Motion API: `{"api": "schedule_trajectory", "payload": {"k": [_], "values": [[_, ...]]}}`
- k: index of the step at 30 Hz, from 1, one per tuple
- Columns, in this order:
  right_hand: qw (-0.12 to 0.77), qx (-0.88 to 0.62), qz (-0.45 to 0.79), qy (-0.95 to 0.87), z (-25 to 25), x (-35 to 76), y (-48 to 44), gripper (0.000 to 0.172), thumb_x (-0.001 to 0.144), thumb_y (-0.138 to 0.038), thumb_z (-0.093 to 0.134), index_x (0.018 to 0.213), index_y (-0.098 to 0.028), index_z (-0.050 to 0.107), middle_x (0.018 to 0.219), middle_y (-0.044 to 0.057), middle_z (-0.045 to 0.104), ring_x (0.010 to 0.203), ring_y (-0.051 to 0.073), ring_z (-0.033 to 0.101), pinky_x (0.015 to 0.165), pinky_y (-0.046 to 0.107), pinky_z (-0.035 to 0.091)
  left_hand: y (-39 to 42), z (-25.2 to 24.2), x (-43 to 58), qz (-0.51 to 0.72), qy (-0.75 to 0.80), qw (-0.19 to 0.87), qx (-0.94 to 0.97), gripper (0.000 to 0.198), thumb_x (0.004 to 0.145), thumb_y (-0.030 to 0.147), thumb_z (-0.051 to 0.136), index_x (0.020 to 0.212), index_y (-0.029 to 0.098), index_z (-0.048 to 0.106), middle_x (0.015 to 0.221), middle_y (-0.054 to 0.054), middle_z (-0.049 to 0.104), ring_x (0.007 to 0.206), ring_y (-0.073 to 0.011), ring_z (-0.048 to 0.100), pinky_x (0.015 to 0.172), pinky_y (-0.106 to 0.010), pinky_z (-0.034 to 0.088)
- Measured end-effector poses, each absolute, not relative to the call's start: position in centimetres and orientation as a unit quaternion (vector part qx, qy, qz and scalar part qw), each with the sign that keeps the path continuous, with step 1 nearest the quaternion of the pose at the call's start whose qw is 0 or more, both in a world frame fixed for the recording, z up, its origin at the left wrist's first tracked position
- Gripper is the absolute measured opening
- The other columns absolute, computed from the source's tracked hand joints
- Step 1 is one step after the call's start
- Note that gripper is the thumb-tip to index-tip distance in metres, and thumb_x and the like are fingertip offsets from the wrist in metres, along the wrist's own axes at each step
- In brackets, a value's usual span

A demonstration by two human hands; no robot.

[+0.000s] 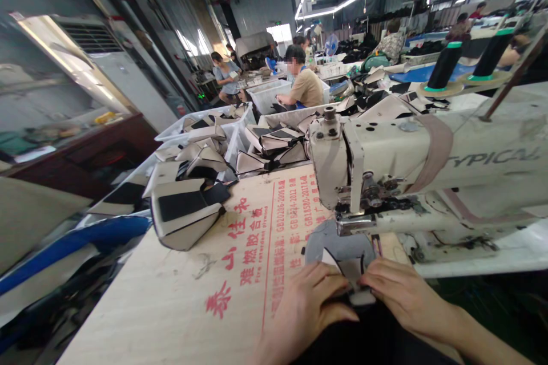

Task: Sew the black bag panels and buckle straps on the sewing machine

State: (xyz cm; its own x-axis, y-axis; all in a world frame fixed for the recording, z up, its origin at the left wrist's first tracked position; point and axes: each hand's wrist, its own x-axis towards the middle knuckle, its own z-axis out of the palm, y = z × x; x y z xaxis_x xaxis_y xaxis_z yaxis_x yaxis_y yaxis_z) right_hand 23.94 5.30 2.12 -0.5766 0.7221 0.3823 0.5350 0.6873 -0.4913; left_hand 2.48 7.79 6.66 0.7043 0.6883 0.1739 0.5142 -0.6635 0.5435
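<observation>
Between both hands is a small beige and black sewn piece [351, 268], held low in front of the sewing machine [342, 182]. My left hand [310, 296] pinches its left side, thumb below and fingers on top. From the right, the fingers of my right hand [396, 288] are closed on its other edge. Behind the piece lies a grey round plate [338, 239], under the machine's arm. Part of the piece is hidden by my fingers. A beige and black panelled piece [186, 214] rests on the plywood board [184, 296] at the left.
White bins [233, 142] full of similar beige and black pieces stand beyond the board. Two black thread cones [445, 68] stand above the machine. A seated person [306, 85] works behind the bins, with other people farther back. Blue sheeting [85, 245] lies at left.
</observation>
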Motion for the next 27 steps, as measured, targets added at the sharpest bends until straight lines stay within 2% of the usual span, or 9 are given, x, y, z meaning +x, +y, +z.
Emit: {"api": "schedule_trajectory", "payload": {"k": [2,5,8,10,13,16,19,22,27], "values": [[0.291,-0.363,0.166,-0.870,2.0,23.9,5.3,0.021,0.088,-0.018,0.034,0.094,-0.014,0.054,0.083,0.007,0.056,0.078,0.015,0.051,0.071,0.029,0.044,7.7,6.7,3.6,0.204,0.393,0.224,0.868,0.020,0.082,0.034,0.048,0.074,0.018,0.058,0.076,-0.001,0.059,0.075,-0.0124,0.053,0.069,-0.024,0.042],[0.301,-0.365,0.172,-0.864,1.7,23.9,5.2,0.020,0.088,-0.019,0.035,0.093,-0.015,0.054,0.082,0.006,0.056,0.077,0.016,0.050,0.070,0.029,0.043,7.9,6.5,4.4,0.215,0.485,0.226,0.817,0.029,0.085,0.026,0.042,0.059,0.016,0.050,0.063,0.001,0.054,0.064,-0.0103,0.050,0.063,-0.024,0.038],[0.309,-0.381,0.201,-0.848,1.6,24.2,5.2,0.022,0.089,-0.020,0.035,0.101,-0.016,0.052,0.086,0.006,0.056,0.080,0.015,0.051,0.072,0.028,0.043,7.8,6.5,3.9,0.216,0.520,0.272,0.781,0.029,0.084,0.029,0.042,0.059,0.016,0.050,0.062,0.001,0.054,0.062,-0.0102,0.050,0.061,-0.023,0.037],[0.320,-0.392,0.218,-0.834,1.6,24.3,5.2,0.022,0.089,-0.021,0.035,0.102,-0.017,0.052,0.087,0.006,0.057,0.081,0.015,0.051,0.074,0.028,0.043,7.3,6.9,3.4,0.225,0.509,0.313,0.770,0.025,0.085,0.029,0.039,0.069,0.017,0.053,0.070,0.000,0.056,0.067,-0.0110,0.051,0.064,-0.022,0.038],[0.325,-0.401,0.225,-0.827,1.6,24.1,5.2,0.021,0.089,-0.023,0.037,0.101,-0.018,0.053,0.087,0.005,0.056,0.080,0.014,0.051,0.072,0.027,0.042,6.5,7.6,3.7,0.219,0.481,0.318,0.787,0.018,0.081,0.034,0.048,0.076,0.018,0.054,0.078,-0.001,0.056,0.074,-0.0131,0.050,0.065,-0.023,0.037],[0.323,-0.405,0.206,-0.830,1.7,23.7,5.3,0.020,0.089,-0.025,0.037,0.089,-0.017,0.055,0.081,0.005,0.055,0.075,0.014,0.051,0.069,0.027,0.042,6.6,7.6,4.9,0.201,0.498,0.291,0.792,0.025,0.081,0.038,0.045,0.067,0.017,0.050,0.072,0.001,0.051,0.069,-0.0121,0.046,0.060,-0.022,0.032],[0.314,-0.407,0.178,-0.839,1.6,23.4,5.3,0.024,0.089,-0.026,0.037,0.079,-0.015,0.055,0.075,0.004,0.054,0.071,0.014,0.049,0.067,0.028,0.041,7.8,6.7,5.6,0.175,0.516,0.360,0.757,0.036,0.084,0.039,0.037,0.056,0.016,0.040,0.057,0.004,0.037,0.055,-0.0081,0.036,0.051,-0.021,0.025],[0.304,-0.399,0.166,-0.849,1.3,23.4,5.4,0.024,0.089,-0.026,0.036,0.081,-0.015,0.056,0.075,0.004,0.055,0.071,0.015,0.049,0.067,0.029,0.041,9.1,5.6,5.5,0.137,0.511,0.436,0.728,0.039,0.080,0.042,0.039,0.052,0.016,0.033,0.053,0.006,0.024,0.051,-0.0069,0.027,0.047,-0.021,0.019],[0.323,-0.416,0.182,-0.830,0.8,23.7,5.8,0.018,0.086,-0.032,0.044,0.087,-0.019,0.057,0.078,0.002,0.059,0.072,0.013,0.054,0.066,0.025,0.043,10.1,4.6,4.9,0.104,0.505,0.481,0.709,0.036,0.076,0.040,0.042,0.050,0.017,0.035,0.051,0.006,0.024,0.050,-0.0069,0.025,0.046,-0.022,0.017]]}}
